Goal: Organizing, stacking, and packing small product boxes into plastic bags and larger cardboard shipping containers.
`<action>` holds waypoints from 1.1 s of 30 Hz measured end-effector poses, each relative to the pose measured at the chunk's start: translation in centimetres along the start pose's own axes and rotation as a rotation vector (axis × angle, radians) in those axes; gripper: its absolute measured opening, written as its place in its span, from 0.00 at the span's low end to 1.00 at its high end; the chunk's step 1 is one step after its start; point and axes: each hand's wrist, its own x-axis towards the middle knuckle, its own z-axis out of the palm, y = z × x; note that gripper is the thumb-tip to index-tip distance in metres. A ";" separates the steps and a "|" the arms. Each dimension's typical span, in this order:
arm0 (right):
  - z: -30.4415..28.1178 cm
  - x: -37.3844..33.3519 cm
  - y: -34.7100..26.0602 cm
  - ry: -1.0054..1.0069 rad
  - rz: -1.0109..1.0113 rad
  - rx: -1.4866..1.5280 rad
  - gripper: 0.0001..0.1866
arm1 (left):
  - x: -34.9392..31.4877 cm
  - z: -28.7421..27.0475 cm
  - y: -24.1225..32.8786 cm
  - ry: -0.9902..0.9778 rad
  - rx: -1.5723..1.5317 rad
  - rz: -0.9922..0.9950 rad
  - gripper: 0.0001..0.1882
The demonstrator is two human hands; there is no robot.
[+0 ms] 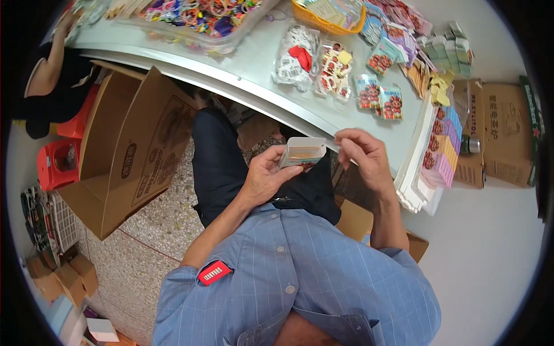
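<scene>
1. White card shows on the raised flap (307, 141) of a small box (309, 162), which is up off any surface, over the person's lap, just beside the table's (254, 66) near edge. Something tan shows in its open top; what it is cannot be told.
2. Left hand (262, 176): clamped on the box, thumb across the near face and fingers behind it. Its forearm slants up from the lower left toward the table.
3. Right hand (366, 158): level with the table's near edge, just right of the box, palm turned inward, fingers curled and thumb bent toward them. Whether the tips meet, pinch something thin or touch the flap cannot be told. Its forearm stands nearly straight up.
4. The step in hand looks like work at the box's open end; a next move there would seem to call for a steady left hold and careful right fingertips on the thin card.
5. On the table, near that same edge, lie teal packs (391, 104); farther left on it are a bag of printed pieces (334, 69) and a clear bag (297, 57) with something red.
6. Toward the table's far side sit a yellow basket (311, 20) and a clear tub (242, 32) of colourful bits.
7. Below the table's left part stands a large open carton (138, 144).
</scene>
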 end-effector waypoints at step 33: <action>3.1 -3.7 13.6 0.024 0.026 0.304 0.10 | 2.3 -2.9 -4.6 -0.025 -0.140 -0.484 0.09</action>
